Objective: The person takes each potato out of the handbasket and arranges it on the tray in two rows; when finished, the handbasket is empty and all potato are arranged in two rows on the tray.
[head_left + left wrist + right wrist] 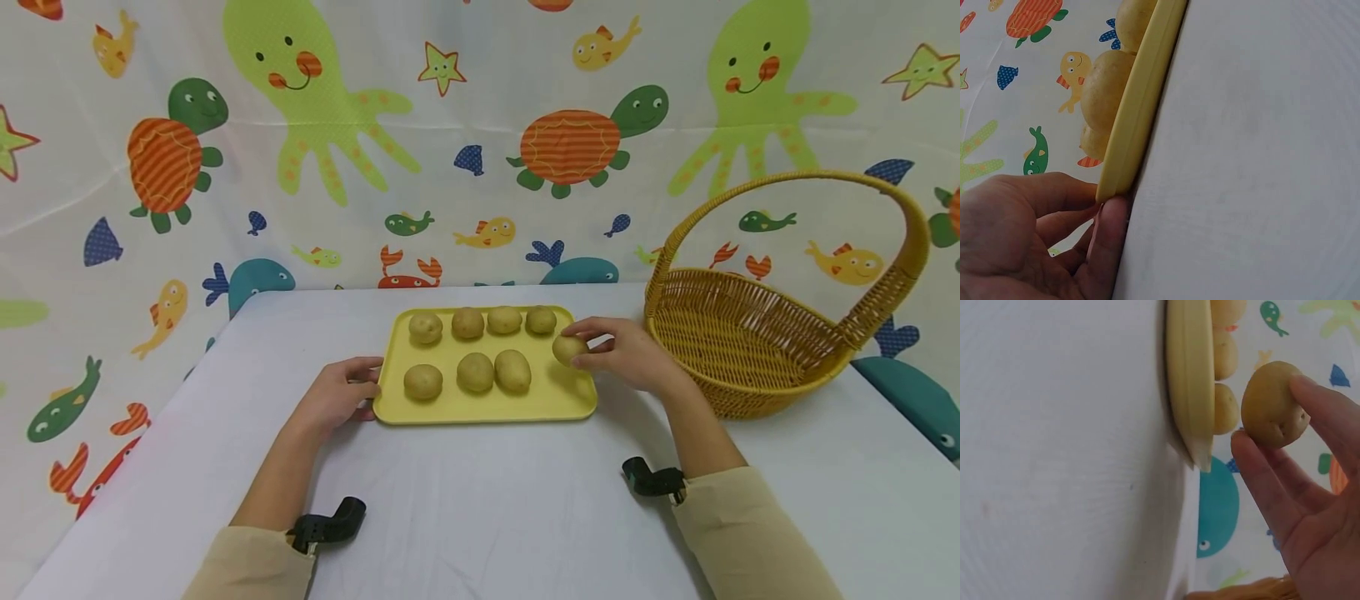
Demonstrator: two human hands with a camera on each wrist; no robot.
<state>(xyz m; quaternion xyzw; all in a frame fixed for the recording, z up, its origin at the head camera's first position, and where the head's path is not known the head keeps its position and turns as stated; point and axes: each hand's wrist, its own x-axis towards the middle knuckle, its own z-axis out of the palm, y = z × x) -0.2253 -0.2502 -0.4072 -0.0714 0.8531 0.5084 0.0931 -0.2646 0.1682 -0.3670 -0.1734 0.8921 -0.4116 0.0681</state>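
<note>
A yellow tray lies on the white table, bearing several potatoes in two rows. My right hand pinches one potato between thumb and fingertips. In the right wrist view this potato is raised above the tray's rim, near the tray's right end. At the tray's left side, my left hand grips the edge with its thumb and fingertips. The left wrist view shows those fingers at the tray's corner, with potatoes standing above the rim.
To the right of the tray stands a brown wicker basket with a tall arched handle. Behind the table hangs a curtain printed with sea animals. A small black camera sits at the left wrist, another black camera at the right.
</note>
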